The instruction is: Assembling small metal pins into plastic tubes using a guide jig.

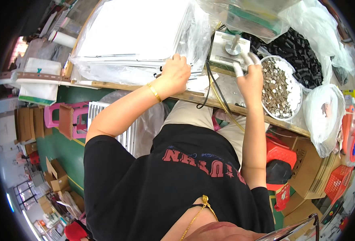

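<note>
Closest in, the person's black shirt (pixel 157 180) and pale trousers (pixel 185 113) face the tabletop (pixel 229 83), whose wooden edge runs across in front of the lap. Over that edge, the left hand (pixel 176 76), with a gold bracelet (pixel 155 92) at the wrist, has a narrow grip: its fingers are curled down at the right-hand end of some thin rods (pixel 113 55), and a small dark piece shows beside it. The fingertips are hidden, so I cannot tell whether it grasps a rod or only rests there. The right hand (pixel 250 80) has a looser, parted grip, with white covers on its fingertips and a visible gap between thumb and fingers; nothing can be made out in that gap. Just to its right stands a round tray (pixel 284 119) of small brown and white discs (pixel 276 86). Black and yellow cables (pixel 208 66) trail over the edge between the hands. Just beyond the right fingertips sits a metal fixture (pixel 221 50) with an upright post on a round base. Farther back, a heap of short black tubes (pixel 300 56) lies beyond the tray, and white sheets (pixel 133 28) in clear plastic spread beyond the left hand.
</note>
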The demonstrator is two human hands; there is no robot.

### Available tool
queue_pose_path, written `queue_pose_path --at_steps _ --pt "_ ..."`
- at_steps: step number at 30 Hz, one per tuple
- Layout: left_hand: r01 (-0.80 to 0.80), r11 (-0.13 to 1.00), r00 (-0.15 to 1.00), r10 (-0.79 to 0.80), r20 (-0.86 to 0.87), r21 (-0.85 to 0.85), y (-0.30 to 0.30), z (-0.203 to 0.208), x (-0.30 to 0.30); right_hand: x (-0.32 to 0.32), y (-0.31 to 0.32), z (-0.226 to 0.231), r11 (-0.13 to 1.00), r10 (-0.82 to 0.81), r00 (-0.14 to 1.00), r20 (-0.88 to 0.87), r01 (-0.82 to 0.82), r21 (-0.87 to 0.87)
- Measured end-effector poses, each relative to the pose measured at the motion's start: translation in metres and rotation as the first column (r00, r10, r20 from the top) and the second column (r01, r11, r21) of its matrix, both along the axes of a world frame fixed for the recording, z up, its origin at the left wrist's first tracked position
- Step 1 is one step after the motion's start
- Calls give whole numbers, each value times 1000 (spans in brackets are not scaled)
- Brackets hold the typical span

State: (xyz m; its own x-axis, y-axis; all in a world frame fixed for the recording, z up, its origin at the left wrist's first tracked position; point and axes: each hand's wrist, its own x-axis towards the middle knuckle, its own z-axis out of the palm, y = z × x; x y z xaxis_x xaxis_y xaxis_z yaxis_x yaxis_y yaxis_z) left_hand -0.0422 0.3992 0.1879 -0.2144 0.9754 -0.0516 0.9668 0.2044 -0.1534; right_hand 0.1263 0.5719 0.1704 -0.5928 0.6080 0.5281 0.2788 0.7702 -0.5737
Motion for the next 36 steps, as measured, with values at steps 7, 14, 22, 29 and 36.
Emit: queue_pose_path --at_steps 7,14,22,29,36 --pt "-68 995 997 71 35 -79 6 -8 3 -9 -60 -20 935 303 932 199 -331 125" --pt "25 991 1000 -26 9 135 -11 -21 2 -10 -68 -37 915 329 937 121 -348 205" --pt "-154 901 900 -41 434 405 -8 17 -11 -10 -69 -44 932 315 943 110 -329 152" --pt "-600 654 356 -297 886 460 -64 91 -19 -13 -69 -45 888 325 943 68 -329 320" --pt "-804 223 595 310 742 552 -377 83 -12 -14 -72 -33 845 373 908 189 -417 334"
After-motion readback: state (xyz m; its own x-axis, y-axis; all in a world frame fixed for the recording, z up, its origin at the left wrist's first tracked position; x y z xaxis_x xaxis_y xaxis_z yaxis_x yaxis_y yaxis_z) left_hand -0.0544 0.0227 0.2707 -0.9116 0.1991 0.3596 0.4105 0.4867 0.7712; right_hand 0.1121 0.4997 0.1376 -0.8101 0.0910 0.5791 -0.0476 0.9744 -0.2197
